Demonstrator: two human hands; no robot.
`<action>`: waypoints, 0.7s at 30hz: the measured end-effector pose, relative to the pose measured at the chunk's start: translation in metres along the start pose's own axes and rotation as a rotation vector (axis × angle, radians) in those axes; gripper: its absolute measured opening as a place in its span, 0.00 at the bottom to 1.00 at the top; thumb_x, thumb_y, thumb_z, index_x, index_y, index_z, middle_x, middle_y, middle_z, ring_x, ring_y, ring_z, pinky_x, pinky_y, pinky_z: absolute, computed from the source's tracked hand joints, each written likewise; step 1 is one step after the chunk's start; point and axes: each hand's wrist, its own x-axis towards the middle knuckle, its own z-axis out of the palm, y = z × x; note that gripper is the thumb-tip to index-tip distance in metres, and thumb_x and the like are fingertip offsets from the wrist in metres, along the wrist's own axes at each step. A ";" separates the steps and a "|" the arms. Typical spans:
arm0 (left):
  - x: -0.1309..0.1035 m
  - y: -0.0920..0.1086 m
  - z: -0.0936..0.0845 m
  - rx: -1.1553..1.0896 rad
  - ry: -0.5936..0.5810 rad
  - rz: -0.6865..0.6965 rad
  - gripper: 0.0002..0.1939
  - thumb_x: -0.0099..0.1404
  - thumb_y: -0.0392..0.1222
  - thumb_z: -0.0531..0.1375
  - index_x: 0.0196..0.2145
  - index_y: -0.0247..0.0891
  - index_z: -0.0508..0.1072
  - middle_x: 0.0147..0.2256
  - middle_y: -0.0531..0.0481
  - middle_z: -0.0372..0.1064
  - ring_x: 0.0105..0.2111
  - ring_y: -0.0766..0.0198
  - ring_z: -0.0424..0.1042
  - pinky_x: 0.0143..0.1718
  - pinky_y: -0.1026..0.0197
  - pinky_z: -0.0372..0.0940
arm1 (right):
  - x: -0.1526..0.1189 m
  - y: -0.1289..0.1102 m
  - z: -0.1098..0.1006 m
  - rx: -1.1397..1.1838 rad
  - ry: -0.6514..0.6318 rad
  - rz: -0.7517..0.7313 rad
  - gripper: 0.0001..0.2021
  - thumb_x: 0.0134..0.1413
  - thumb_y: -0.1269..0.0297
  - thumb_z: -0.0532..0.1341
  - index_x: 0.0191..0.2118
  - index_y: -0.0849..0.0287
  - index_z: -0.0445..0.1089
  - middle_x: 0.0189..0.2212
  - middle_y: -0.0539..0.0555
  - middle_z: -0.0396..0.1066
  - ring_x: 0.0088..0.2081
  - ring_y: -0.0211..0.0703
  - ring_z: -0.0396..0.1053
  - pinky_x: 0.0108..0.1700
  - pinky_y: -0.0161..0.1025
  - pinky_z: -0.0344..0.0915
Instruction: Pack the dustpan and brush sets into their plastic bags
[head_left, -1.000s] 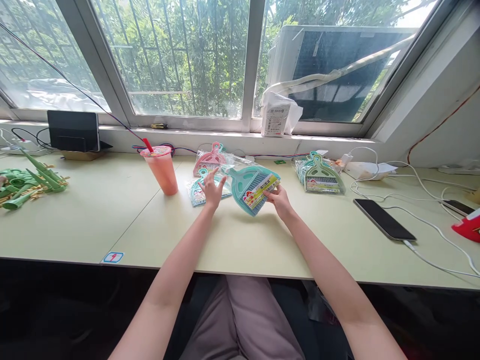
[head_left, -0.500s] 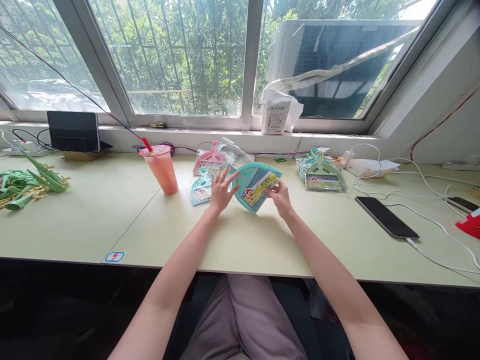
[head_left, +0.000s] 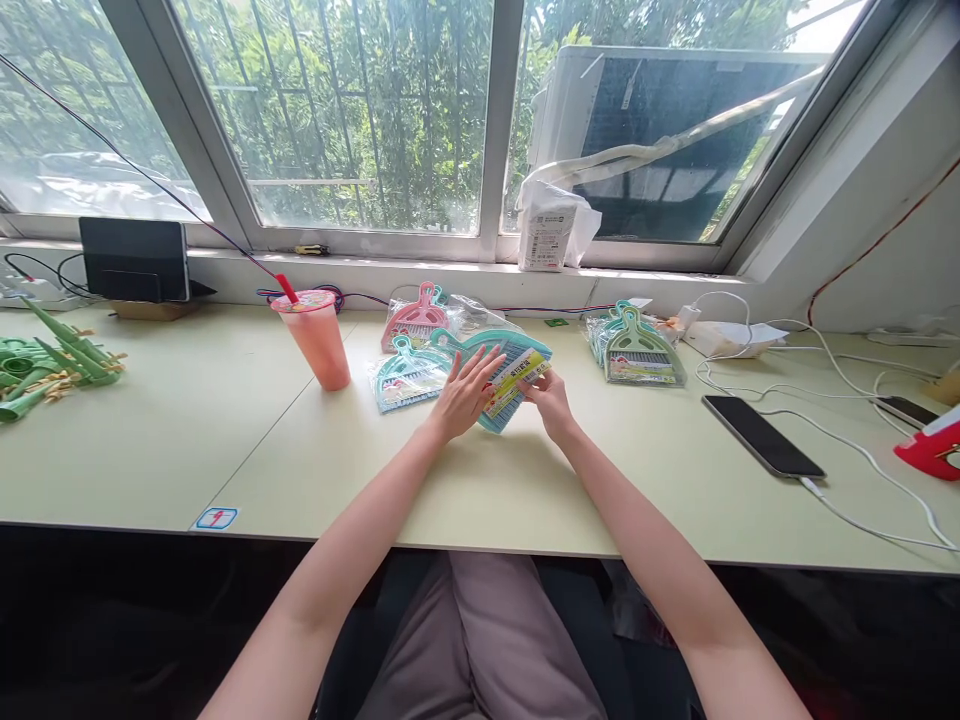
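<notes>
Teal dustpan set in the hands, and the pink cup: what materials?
Dustpan set: looks like smooth moulded plastic, uniform teal, with a printed paper or film label; apparently in a glossy clear bag. Left hand lies flat on it, right hand holds its edge. Cup: translucent plastic, probably, sealed film lid, red straw.

The desk lay bare in front of both hands, right to its near edge, and a wide bare stretch ran left of the pink drink cup. That cup stood just left of a packet of dustpans, crowding that side. To the right, another packet, a black phone and white cables blocked the way.
</notes>
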 end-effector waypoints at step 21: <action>0.002 0.014 0.028 -1.326 -0.162 -0.676 0.32 0.61 0.57 0.64 0.58 0.44 0.63 0.63 0.40 0.60 0.56 0.47 0.70 0.53 0.42 0.68 | 0.008 0.017 -0.006 0.320 0.268 0.011 0.17 0.38 0.62 0.72 0.35 0.55 0.68 0.40 0.54 0.76 0.49 0.50 0.74 0.51 0.48 0.75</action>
